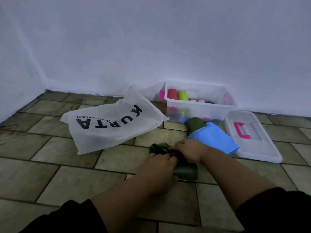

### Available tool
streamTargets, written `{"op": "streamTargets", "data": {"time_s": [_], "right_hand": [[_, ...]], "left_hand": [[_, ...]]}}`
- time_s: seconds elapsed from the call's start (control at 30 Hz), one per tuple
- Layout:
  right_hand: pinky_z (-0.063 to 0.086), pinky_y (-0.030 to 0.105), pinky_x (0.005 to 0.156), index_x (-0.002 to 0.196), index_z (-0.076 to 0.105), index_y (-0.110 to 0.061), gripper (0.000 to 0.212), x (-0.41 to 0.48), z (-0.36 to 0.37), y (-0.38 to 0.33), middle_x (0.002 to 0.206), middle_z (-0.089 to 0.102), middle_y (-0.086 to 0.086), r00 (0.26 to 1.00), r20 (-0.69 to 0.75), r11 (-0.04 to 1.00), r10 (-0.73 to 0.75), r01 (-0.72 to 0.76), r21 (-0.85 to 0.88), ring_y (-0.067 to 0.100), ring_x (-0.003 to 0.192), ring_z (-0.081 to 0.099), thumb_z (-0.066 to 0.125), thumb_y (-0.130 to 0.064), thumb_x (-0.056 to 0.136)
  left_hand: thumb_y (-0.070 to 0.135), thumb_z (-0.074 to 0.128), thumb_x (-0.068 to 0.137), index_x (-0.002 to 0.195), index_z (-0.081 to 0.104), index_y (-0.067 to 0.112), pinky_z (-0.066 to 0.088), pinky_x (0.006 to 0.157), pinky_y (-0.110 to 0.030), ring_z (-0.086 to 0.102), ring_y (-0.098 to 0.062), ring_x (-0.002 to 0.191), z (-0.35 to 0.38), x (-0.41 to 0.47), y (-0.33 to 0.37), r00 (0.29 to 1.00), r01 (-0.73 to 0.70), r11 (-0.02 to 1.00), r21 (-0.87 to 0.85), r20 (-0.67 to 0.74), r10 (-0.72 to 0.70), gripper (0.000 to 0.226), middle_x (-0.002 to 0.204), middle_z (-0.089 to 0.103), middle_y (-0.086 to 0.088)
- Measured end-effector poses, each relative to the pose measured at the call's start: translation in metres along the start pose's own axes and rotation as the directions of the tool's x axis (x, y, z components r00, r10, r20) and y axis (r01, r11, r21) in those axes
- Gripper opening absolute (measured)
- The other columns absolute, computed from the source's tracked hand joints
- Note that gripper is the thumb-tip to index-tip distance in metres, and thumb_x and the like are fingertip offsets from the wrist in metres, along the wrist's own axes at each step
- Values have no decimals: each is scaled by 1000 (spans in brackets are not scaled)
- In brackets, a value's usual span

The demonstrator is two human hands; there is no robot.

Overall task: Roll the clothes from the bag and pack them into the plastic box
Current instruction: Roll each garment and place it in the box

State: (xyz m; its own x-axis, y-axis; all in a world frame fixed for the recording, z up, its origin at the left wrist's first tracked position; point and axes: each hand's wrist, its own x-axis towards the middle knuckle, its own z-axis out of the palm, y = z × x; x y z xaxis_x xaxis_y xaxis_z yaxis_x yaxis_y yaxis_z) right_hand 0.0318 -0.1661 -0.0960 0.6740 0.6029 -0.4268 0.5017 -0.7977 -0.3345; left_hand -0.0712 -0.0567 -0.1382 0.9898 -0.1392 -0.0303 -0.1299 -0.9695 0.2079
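A dark green garment point(186, 172) lies on the tiled floor, partly rolled into a cylinder. My left hand point(156, 172) presses on the roll. My right hand point(188, 149) grips its loose far end, which bunches out at the left. Behind them lies a white bag point(107, 130) printed KURTA, flat on the floor. The clear plastic box point(200, 106) stands by the wall and holds a red roll point(172, 94), a lime roll point(183, 95) and several more. A blue garment point(213, 138) and a green roll point(196, 126) lie in front of the box.
The box's clear lid point(252, 148) with a pink handle lies on the floor to the right. A white wall point(151, 47) runs close behind the box and bag. Bare floor tiles point(42, 165) stretch to the left and toward me.
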Motion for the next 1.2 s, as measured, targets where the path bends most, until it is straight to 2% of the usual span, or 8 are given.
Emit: {"op": "streamTargets", "data": {"time_s": [0.37,0.47,0.53,0.63,0.7,0.83,0.93,1.2], "right_hand": [[44,18,77,117,64,-18,27,6,-4,8,106,66,4,917,-399,923,-8,160,349,18,94,58,48,-27,96],[52,33,81,86,71,-16,23,6,-10,-6,88,72,4,992,-120,792,-38,103,601,20,84,65,50,-20,94],[49,33,88,99,71,-14,27,6,-8,-11,110,69,11,994,95,898,-56,8,440,23,98,64,44,-17,97],[28,15,98,130,55,-10,34,11,-11,-8,141,49,7,980,-195,944,-37,98,315,17,125,46,40,-16,101],[31,11,95,122,62,-12,29,8,-18,-4,133,56,3,930,-367,856,-28,212,471,10,115,49,48,-14,97],[50,32,89,83,71,-19,16,-10,-21,3,92,72,-2,979,-103,891,-174,201,406,15,92,63,64,-6,79],[50,27,71,88,62,-28,26,-26,-12,12,85,64,-10,981,94,965,-167,143,219,10,83,60,72,-12,71],[46,19,78,97,61,-34,35,-33,15,29,95,59,-19,986,-47,956,-157,164,242,3,90,55,74,-12,73]], "left_hand": [[44,50,89,131,41,28,37,94,-36,51,-21,110,1,-3,-4,1000,-6,998,-64,2,6,46,127,53,-1],[45,50,89,134,39,29,35,98,-36,50,-21,114,6,-4,-4,1000,-6,998,-59,-8,6,48,131,52,-1],[43,51,89,133,39,29,34,98,-35,50,-19,114,7,-5,-4,1000,-10,997,-72,-16,8,48,131,52,0],[43,51,89,131,41,28,35,94,-33,50,-18,110,6,-6,-4,999,-21,996,-90,-27,19,45,126,53,1],[44,50,89,130,42,28,35,94,-34,50,-19,110,5,-6,-5,999,-22,996,-83,-26,20,45,124,53,1],[45,49,89,129,42,28,32,97,-36,49,-19,112,6,-6,-5,1000,8,997,-73,-2,-8,45,124,53,0],[48,48,88,125,41,29,21,105,-39,48,-17,118,8,-7,-5,998,65,994,-84,7,-65,42,127,53,3],[49,39,91,112,40,29,13,105,-47,41,-18,116,0,-12,-2,989,148,989,-6,-7,-148,30,122,47,2]]}}
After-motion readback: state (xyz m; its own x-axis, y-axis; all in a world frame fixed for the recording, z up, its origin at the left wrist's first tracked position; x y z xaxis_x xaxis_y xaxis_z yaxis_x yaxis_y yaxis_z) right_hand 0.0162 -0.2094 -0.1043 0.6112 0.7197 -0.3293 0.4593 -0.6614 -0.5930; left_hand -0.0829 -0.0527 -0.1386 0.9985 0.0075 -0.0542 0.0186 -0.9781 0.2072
